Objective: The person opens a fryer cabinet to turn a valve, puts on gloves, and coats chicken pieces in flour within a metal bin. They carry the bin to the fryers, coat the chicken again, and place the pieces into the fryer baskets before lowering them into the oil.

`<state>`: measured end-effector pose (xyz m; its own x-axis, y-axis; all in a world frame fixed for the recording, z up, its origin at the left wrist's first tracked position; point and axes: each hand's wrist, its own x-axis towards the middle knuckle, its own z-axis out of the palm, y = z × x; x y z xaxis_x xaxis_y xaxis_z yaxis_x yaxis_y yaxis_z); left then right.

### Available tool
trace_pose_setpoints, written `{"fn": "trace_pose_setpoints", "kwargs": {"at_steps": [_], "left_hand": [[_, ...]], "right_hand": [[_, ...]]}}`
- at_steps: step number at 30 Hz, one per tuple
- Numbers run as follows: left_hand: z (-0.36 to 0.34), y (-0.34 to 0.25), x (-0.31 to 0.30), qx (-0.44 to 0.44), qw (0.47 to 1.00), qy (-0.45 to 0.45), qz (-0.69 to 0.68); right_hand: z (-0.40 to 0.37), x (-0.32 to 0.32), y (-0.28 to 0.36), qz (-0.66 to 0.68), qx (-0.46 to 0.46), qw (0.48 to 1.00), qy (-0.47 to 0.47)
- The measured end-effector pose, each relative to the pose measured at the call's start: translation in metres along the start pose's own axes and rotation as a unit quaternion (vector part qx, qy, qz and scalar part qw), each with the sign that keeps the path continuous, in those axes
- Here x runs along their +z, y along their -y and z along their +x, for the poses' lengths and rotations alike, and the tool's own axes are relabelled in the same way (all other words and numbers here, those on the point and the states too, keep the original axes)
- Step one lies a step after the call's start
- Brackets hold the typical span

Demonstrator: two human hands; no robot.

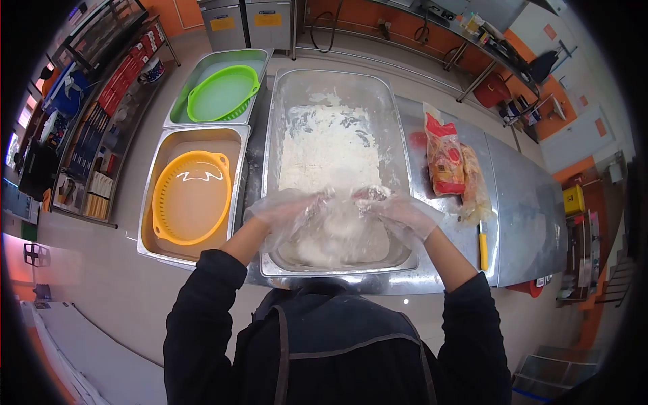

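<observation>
A deep steel tray (402,145) holds a spread of white flour (331,152). My left hand (293,208) and my right hand (398,209), both in loose clear plastic gloves, are over the near half of the tray with fingertips pointing inward, a short gap apart. Flour coats the fingers of both hands, and white dust blurs the space between them. Below the hands lie flour-coated lumps (327,239), smeared by motion. I cannot tell whether the fingers grip any of them.
Left of the tray, a yellow colander (160,196) and a green colander (253,88) sit in steel pans of cloudy liquid. On the steel table (523,223) at right lie a red-and-clear plastic bag of food (443,158) and a yellow-handled knife (482,250). Shelves (111,121) stand at far left.
</observation>
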<state>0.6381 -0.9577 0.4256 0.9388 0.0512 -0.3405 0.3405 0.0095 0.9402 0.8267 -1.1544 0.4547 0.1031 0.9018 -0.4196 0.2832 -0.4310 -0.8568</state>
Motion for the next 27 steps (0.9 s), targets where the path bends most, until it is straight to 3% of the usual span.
{"fn": "trace_pose_setpoints", "kwargs": {"at_steps": [1,2,3,4,6,7,10,13,16,18,20,23,26,27], "left_hand": [[0.007,0.009,0.000,-0.062,0.997,-0.032,0.036],[0.015,0.022,0.000,-0.132,0.988,-0.032,0.080],[0.023,0.037,0.003,-0.195,0.974,-0.023,0.112],[0.027,0.049,0.008,-0.241,0.962,-0.009,0.125],[0.039,0.078,0.027,-0.277,0.957,-0.010,0.090],[0.049,0.096,0.040,-0.283,0.957,-0.027,0.057],[0.074,0.128,0.063,-0.263,0.958,-0.103,-0.044],[0.091,0.141,0.068,-0.227,0.952,-0.179,-0.097],[0.097,0.118,0.061,-0.134,0.949,-0.255,-0.130],[0.076,0.086,0.050,-0.120,0.941,-0.227,-0.218],[0.046,0.052,0.033,-0.148,0.917,-0.163,-0.333],[0.031,0.023,0.013,-0.221,0.940,-0.177,-0.188],[0.056,0.081,-0.009,-0.167,0.980,-0.109,-0.006],[0.063,0.096,-0.010,-0.166,0.985,-0.047,-0.027]], "right_hand": [[0.001,-0.001,-0.016,-0.064,-0.019,0.997,-0.038],[0.008,0.006,-0.041,-0.041,0.006,0.997,-0.060],[0.016,0.014,-0.065,-0.017,0.030,0.996,-0.083],[0.028,0.030,-0.103,0.095,0.098,0.987,-0.091],[0.024,0.046,-0.065,0.113,0.203,0.969,-0.086],[0.016,0.055,-0.003,0.017,0.240,0.968,-0.072],[0.075,0.096,-0.095,0.205,0.187,0.944,-0.178],[0.084,0.082,-0.092,0.142,0.129,0.957,-0.218],[0.077,0.054,-0.084,0.031,-0.106,0.974,-0.199],[0.069,0.037,-0.058,-0.027,-0.052,0.986,-0.158],[0.031,0.021,0.040,-0.057,0.211,0.972,-0.082],[0.015,0.028,0.034,0.118,-0.068,0.973,-0.186],[0.014,0.015,0.008,-0.157,0.070,0.979,-0.110],[0.017,0.015,0.002,-0.242,0.106,0.962,-0.065]]}}
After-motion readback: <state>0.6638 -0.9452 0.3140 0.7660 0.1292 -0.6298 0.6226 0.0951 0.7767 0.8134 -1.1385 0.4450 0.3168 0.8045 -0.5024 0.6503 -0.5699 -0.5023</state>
